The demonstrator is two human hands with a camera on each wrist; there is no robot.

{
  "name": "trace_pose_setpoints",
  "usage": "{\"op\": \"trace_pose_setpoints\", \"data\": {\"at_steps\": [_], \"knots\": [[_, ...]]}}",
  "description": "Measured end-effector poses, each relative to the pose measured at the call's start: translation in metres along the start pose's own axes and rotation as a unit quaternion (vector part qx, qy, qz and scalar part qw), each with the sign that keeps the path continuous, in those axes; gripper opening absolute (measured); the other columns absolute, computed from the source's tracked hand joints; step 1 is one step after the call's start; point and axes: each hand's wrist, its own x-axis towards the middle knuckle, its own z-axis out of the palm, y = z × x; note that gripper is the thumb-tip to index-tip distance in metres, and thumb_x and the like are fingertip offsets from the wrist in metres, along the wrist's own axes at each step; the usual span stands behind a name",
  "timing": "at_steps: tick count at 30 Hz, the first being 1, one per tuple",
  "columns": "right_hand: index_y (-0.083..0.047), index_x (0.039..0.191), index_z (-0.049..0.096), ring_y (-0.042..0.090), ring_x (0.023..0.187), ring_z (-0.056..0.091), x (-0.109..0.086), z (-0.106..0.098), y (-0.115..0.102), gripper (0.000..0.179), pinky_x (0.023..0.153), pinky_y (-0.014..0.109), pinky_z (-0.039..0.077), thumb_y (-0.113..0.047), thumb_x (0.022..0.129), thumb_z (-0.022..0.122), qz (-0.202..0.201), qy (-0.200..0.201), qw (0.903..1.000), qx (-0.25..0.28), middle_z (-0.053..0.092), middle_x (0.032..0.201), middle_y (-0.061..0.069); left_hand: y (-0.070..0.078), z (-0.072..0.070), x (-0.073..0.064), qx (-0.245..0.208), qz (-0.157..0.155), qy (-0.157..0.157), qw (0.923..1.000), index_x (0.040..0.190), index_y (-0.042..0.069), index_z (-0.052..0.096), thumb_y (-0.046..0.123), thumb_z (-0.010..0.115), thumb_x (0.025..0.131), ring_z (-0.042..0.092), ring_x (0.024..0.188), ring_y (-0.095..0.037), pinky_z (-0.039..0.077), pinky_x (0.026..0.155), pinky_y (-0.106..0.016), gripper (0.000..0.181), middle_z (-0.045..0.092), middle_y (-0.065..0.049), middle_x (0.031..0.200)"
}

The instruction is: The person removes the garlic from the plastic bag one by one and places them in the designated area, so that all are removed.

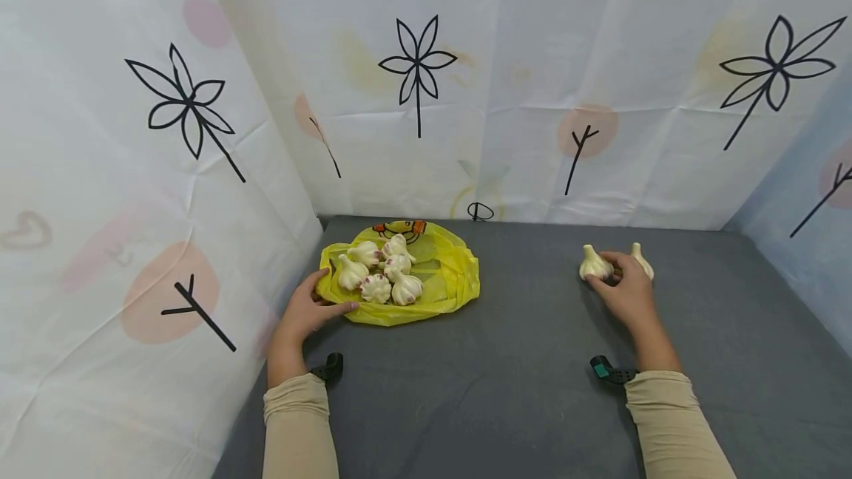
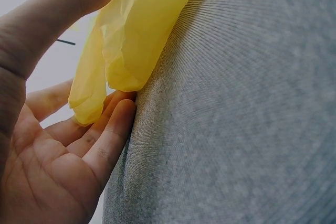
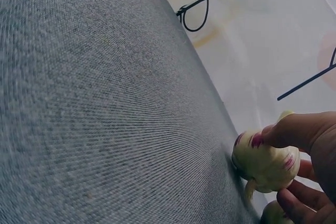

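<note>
A yellow plastic bag (image 1: 459, 276) lies spread on the table, with several garlic bulbs (image 1: 407, 290) grouped on its left part. My left hand (image 1: 310, 314) is at the bag's left end, thumb along its front edge and fingers at its far side. In the left wrist view, those loosely bent fingers (image 2: 113, 135) touch the bag's yellow folds (image 2: 126, 66). Over on the right, my right hand (image 1: 629, 293) pinches a garlic bulb (image 1: 594, 265) between thumb and fingers. Purple streaks mark this bulb's skin in the right wrist view. Another garlic bulb (image 1: 643, 262) stands just beyond the hand, partly hidden by it.
The table (image 1: 479, 390) has a dark grey cloth cover. White printed cloth (image 1: 506, 80) hangs behind it and along the left side, with a bluish stretch of it (image 1: 808, 220) at the right. Each wrist carries a black strap (image 1: 615, 374) with a small camera.
</note>
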Motion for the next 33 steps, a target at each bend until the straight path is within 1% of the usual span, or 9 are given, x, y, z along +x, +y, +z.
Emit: {"op": "trace_pose_setpoints", "data": {"at_steps": [6, 16, 24, 27, 33], "knots": [[0.012, 0.145, 0.053, 0.055, 0.129, 0.053, 0.0, -0.001, -0.003, 0.055, 0.105, 0.067, 0.048, -0.007, 0.098, 0.075, -0.007, -0.003, 0.9999, -0.008, 0.053, 0.141, 0.037, -0.001, 0.0, 0.0, -0.002, 0.002, 0.002, 1.0, 0.17, 0.008, 0.022, 0.046, 0.091, 0.084, 0.047, 0.148, -0.042, 0.044, 0.118, -0.055, 0.116, 0.034, -0.025, 0.168], [0.011, 0.144, 0.054, 0.055, 0.128, 0.053, 0.002, -0.001, -0.005, 0.055, 0.105, 0.067, 0.047, -0.007, 0.097, 0.076, -0.003, 0.002, 1.0, -0.005, 0.053, 0.14, 0.037, 0.0, -0.001, 0.001, -0.01, 0.005, -0.001, 0.9999, 0.17, 0.009, 0.021, 0.046, 0.09, 0.085, 0.046, 0.15, -0.041, 0.045, 0.119, -0.055, 0.116, 0.032, -0.024, 0.17], [0.01, 0.141, 0.059, 0.052, 0.121, 0.056, 0.003, -0.002, -0.01, 0.052, 0.098, 0.065, 0.047, -0.009, 0.096, 0.078, -0.015, 0.02, 0.9995, -0.017, 0.056, 0.137, 0.036, -0.001, -0.002, 0.0, -0.012, 0.005, 0.002, 0.9999, 0.17, 0.009, 0.022, 0.045, 0.091, 0.085, 0.046, 0.149, -0.041, 0.045, 0.118, -0.055, 0.115, 0.032, -0.023, 0.169], [0.009, 0.14, 0.059, 0.052, 0.123, 0.055, 0.003, -0.002, -0.012, 0.051, 0.097, 0.066, 0.047, -0.009, 0.096, 0.077, -0.018, 0.019, 0.9995, -0.019, 0.055, 0.138, 0.035, -0.001, -0.001, 0.0, -0.01, 0.003, 0.001, 0.9999, 0.17, 0.009, 0.022, 0.045, 0.091, 0.084, 0.046, 0.15, -0.041, 0.045, 0.119, -0.055, 0.116, 0.032, -0.023, 0.17], [0.008, 0.141, 0.06, 0.054, 0.133, 0.05, 0.002, -0.004, -0.019, 0.05, 0.102, 0.07, 0.047, -0.011, 0.098, 0.077, -0.021, 0.012, 0.9997, -0.008, 0.053, 0.143, 0.035, -0.001, 0.0, 0.002, -0.009, -0.001, -0.003, 1.0, 0.171, 0.009, 0.02, 0.049, 0.09, 0.084, 0.043, 0.152, -0.042, 0.043, 0.12, -0.055, 0.118, 0.03, -0.024, 0.171]]}}
